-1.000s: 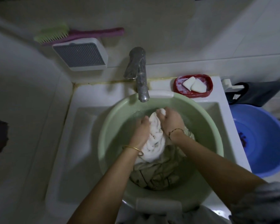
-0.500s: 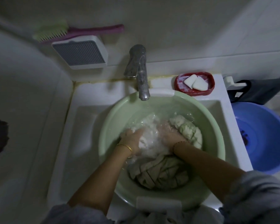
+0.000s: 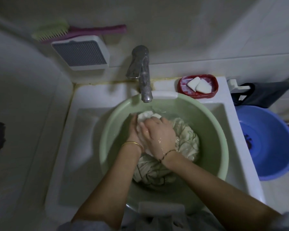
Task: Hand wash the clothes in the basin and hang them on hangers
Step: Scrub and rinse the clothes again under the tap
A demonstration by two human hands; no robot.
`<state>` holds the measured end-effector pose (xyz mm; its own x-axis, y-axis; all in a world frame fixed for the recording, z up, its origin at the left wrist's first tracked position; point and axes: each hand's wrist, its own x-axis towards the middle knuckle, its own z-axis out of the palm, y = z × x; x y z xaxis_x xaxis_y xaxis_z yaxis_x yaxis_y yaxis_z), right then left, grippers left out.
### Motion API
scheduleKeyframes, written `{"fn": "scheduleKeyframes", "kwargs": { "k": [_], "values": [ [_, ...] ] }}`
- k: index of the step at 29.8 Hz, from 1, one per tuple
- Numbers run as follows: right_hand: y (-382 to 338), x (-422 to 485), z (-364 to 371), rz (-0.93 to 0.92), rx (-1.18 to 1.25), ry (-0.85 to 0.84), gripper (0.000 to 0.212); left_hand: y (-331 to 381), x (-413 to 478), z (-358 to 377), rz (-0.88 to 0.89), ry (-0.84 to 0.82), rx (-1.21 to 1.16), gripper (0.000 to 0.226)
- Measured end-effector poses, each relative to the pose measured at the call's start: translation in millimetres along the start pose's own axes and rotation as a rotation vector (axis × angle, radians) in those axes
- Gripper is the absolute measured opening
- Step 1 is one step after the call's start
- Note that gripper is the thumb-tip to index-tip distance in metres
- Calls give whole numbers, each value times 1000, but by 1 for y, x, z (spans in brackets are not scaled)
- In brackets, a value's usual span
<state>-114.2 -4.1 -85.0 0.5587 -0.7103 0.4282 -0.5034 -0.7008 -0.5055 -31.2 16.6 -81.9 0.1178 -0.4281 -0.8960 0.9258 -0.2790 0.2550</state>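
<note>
Scrubbing stage, and both hands are up out of the water: right hand [image 3: 158, 137] curled over a bunched white garment [image 3: 148, 116], left hand [image 3: 133, 130] gripping it from the other side, above the green basin [image 3: 212, 124] in the sink [image 3: 83, 104]. Half a second ago they were pressed down among the clothes; now the wad is lifted clear. More laundry [image 3: 187, 140] soaks beneath. Next, likely rub or wring, keeping a firm squeeze
</note>
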Motion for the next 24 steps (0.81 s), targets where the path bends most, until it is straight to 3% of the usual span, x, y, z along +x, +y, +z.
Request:
{"fn": "scheduleKeyframes", "kwargs": {
  "k": [2,4,6,8,10,11,14,16,18,19,21,24],
  "values": [
    [-7,11,-1,55,-13,-68,38,-17,-11,7,225,165,439,47],
    [6,25,0,204,-37,-281,35,-28,-6,8,183,1,339,46],
    [30,35,2,389,-16,-439,28,-26,-7,2,260,28,523,39],
    [53,34,0,446,-101,-433,29,-19,-9,-3,457,150,733,28],
    [68,26,3,456,-216,-374,38,-6,-4,-14,775,337,1005,27],
    [71,19,7,456,-231,-384,40,-1,-1,-20,850,403,1140,29],
    [62,-7,24,360,-264,-544,57,-5,14,-33,787,504,1764,70],
    [55,-24,33,210,-316,-720,74,-19,25,-43,688,500,2114,77],
    [65,-28,35,127,-325,-922,73,-29,40,-57,574,497,2303,82],
    [71,-24,34,176,-286,-996,67,-33,45,-64,551,507,2370,80],
    [80,-18,34,370,-245,-1036,53,-37,53,-70,673,487,2261,73],
    [69,-11,33,578,-95,-706,40,-27,54,-56,772,269,1596,57]
  ]
}}
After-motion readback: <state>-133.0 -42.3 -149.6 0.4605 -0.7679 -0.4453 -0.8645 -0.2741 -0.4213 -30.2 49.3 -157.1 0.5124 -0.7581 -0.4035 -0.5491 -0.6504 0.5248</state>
